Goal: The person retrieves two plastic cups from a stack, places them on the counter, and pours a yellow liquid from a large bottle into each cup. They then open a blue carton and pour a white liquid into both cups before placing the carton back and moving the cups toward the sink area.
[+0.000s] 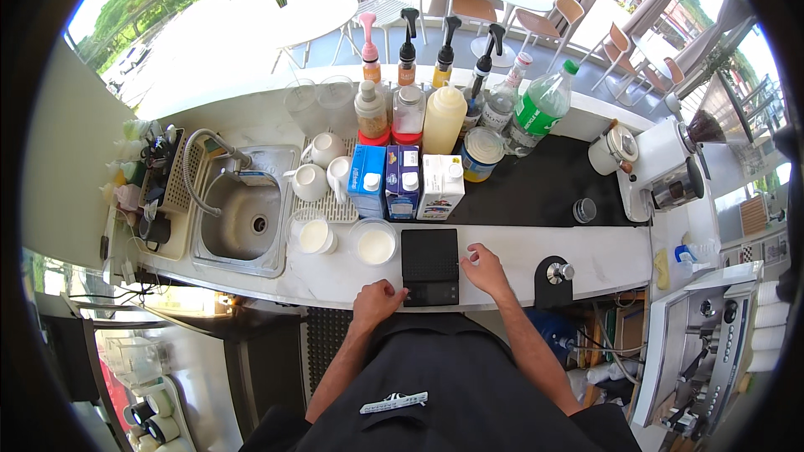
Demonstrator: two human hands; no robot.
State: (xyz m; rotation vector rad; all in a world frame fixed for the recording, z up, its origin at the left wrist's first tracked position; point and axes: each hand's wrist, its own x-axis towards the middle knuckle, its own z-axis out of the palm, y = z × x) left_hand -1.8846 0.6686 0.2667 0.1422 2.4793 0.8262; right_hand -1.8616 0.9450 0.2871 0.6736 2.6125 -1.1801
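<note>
A flat black digital scale (430, 255) lies on the white counter before me, with nothing on its platform. My left hand (375, 302) is at its lower left corner, fingers curled and the thumb reaching to the edge of its control panel. Just off the scale's right side is my right hand (485, 269), holding nothing, its thumb and fingers slightly apart. Left of the scale stand two clear plastic cups with creamy white contents: a nearer cup (374, 243) and a farther cup (312, 236). Three cartons, blue (367, 185), purple (402, 191) and white (440, 194), stand behind.
A steel sink (242, 220) with an arched faucet is at the left, beside white mugs (309, 182) on a drying rack. Pump bottles and a green-labelled bottle (539, 107) line the back. A tamper (559, 272), a coffee grinder (659, 169) and an espresso machine (703, 351) are rightward.
</note>
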